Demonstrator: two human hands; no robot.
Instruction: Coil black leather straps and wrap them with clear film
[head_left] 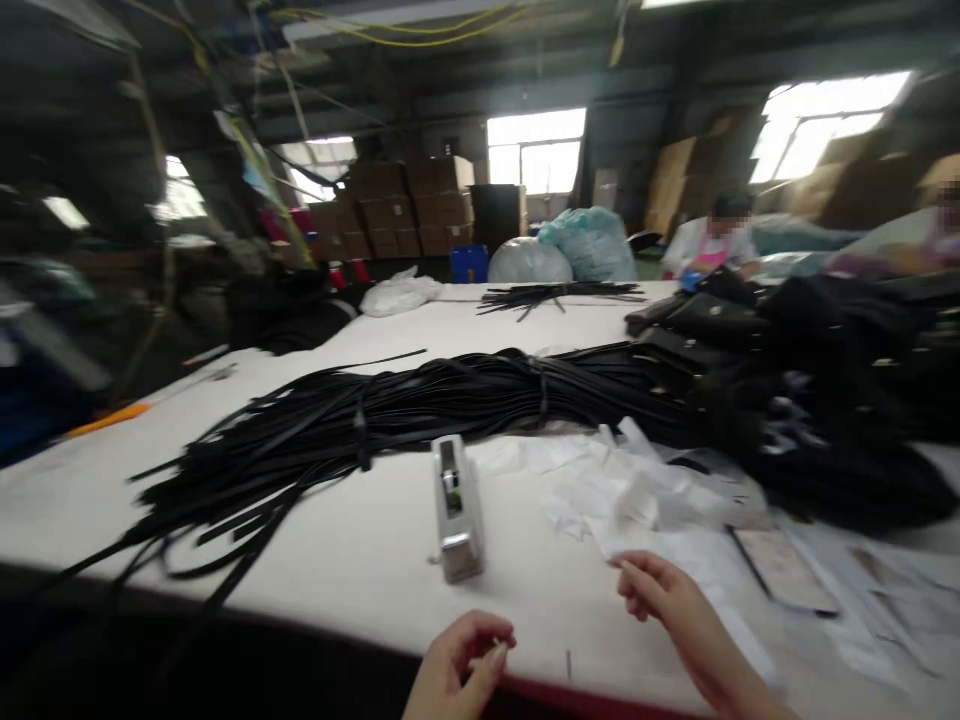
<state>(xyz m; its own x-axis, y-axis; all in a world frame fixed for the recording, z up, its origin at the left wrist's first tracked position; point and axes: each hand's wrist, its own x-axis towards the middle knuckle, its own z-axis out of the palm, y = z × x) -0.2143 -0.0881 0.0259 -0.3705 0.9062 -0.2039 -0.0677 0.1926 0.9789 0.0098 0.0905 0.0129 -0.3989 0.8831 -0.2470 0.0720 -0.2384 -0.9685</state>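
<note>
My left hand (459, 663) hovers at the near edge of the white table (360, 545), fingers curled in a pinch; what it holds, if anything, I cannot make out. My right hand (667, 600) rests on the table to the right, fingers curled loosely beside a heap of white paper scraps (622, 490). A small metal stapler-like tool (456, 505) lies just beyond both hands. Behind it stretches a long bundle of black straps (390, 410) tied at intervals.
A phone (784, 570) lies right of my right hand. Black bags (810, 360) are piled at the right. More black strips (559, 294) lie far back. Two people sit at the far right. Cardboard boxes (409, 205) stack against the back wall.
</note>
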